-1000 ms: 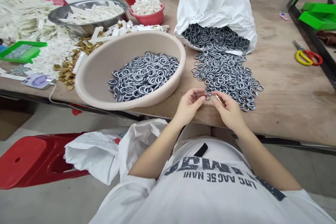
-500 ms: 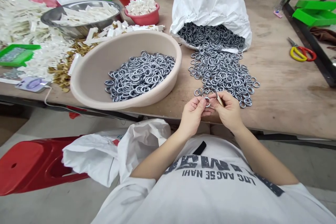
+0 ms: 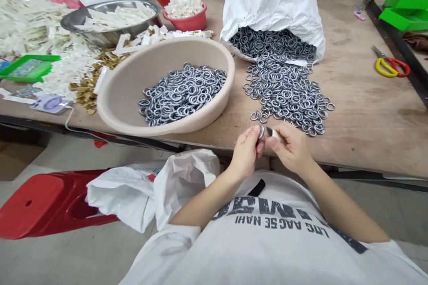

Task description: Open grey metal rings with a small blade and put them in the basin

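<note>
My left hand (image 3: 246, 149) pinches one grey metal-looking ring (image 3: 261, 132) between thumb and fingers, its flat side turned partly sideways. Just to the right, my right hand (image 3: 290, 147) is closed around a small pale tool with a dark tip (image 3: 274, 134); its exact kind is hard to make out. A narrow gap separates the tip from the ring. Beyond both hands spreads a loose pile of the same rings (image 3: 287, 93), spilling from a white woven sack (image 3: 272, 0). More rings (image 3: 187, 93) lie heaped in a large beige basin (image 3: 117, 98) left of my hands.
Scissors (image 3: 389, 64) with red and yellow handles lie on the wooden table (image 3: 354, 120) at right, near green trays (image 3: 404, 15). On the left are a steel bowl (image 3: 110, 31), a red bowl of white pieces (image 3: 187, 22) and a phone (image 3: 50, 103). A red stool (image 3: 36, 202) stands below.
My hands have drawn slightly apart, and the ring in my left hand has turned more edge-on. The tool's dark tip now shows more clearly. The whole view has shifted a little.
</note>
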`<action>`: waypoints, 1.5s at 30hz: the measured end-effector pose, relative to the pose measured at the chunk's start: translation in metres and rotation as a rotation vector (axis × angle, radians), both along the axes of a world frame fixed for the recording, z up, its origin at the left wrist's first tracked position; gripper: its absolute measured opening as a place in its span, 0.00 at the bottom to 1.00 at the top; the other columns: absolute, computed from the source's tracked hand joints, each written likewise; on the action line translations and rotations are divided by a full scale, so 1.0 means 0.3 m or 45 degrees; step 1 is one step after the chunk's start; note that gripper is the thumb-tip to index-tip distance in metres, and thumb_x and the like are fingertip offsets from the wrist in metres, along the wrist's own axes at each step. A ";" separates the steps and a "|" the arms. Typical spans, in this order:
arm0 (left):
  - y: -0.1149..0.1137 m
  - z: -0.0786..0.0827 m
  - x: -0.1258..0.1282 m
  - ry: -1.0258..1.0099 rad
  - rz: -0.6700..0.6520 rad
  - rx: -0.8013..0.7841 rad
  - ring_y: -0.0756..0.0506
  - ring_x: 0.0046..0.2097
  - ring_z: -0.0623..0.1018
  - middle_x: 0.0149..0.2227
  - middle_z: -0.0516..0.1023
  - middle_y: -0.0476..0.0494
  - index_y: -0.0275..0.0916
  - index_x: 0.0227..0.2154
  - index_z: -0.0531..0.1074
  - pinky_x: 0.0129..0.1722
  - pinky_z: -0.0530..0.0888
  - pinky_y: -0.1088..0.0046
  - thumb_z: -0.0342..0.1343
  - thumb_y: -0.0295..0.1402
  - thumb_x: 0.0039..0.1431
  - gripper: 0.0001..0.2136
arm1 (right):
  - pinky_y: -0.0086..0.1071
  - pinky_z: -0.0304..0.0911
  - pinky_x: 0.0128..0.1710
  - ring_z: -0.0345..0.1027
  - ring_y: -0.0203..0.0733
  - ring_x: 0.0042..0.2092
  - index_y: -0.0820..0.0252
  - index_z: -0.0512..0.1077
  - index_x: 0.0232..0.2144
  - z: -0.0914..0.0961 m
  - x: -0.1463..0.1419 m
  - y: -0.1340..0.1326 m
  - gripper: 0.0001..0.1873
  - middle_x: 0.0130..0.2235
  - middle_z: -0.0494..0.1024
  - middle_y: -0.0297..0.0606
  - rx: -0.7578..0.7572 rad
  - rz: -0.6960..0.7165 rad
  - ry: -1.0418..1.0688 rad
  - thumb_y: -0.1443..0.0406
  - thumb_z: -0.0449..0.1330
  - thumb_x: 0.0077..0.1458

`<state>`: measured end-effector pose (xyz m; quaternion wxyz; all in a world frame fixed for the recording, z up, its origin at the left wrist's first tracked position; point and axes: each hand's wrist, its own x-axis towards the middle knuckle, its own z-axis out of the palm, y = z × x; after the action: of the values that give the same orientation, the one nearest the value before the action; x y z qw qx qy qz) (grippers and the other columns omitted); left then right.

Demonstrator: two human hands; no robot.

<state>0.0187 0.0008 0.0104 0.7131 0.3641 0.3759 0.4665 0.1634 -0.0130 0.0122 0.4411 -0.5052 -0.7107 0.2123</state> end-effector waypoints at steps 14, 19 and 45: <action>-0.017 -0.012 -0.026 -0.078 -0.141 0.052 0.56 0.18 0.53 0.16 0.54 0.59 0.39 0.26 0.60 0.19 0.53 0.79 0.57 0.51 0.60 0.21 | 0.33 0.51 0.31 0.59 0.37 0.30 0.57 0.64 0.24 0.020 -0.001 -0.015 0.20 0.26 0.66 0.33 0.027 0.043 -0.276 0.53 0.54 0.65; -0.029 -0.013 -0.058 -0.050 -0.247 0.128 0.55 0.20 0.57 0.18 0.57 0.56 0.38 0.25 0.62 0.22 0.58 0.78 0.54 0.49 0.63 0.20 | 0.33 0.51 0.31 0.60 0.37 0.29 0.57 0.67 0.25 -0.001 0.025 0.042 0.20 0.26 0.67 0.32 -0.091 -0.042 -0.150 0.53 0.53 0.66; -0.007 -0.027 -0.172 -0.047 -0.102 0.102 0.53 0.25 0.73 0.25 0.76 0.46 0.35 0.34 0.73 0.27 0.70 0.78 0.58 0.45 0.61 0.15 | 0.34 0.51 0.30 0.70 0.44 0.36 0.56 0.74 0.38 -0.010 -0.079 0.194 0.14 0.39 0.77 0.40 -0.137 -0.142 -0.744 0.52 0.57 0.63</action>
<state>-0.0329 -0.0012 0.0024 0.7229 0.3984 0.3290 0.4588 0.1397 0.0453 0.0091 0.2013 -0.6060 -0.7663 0.0707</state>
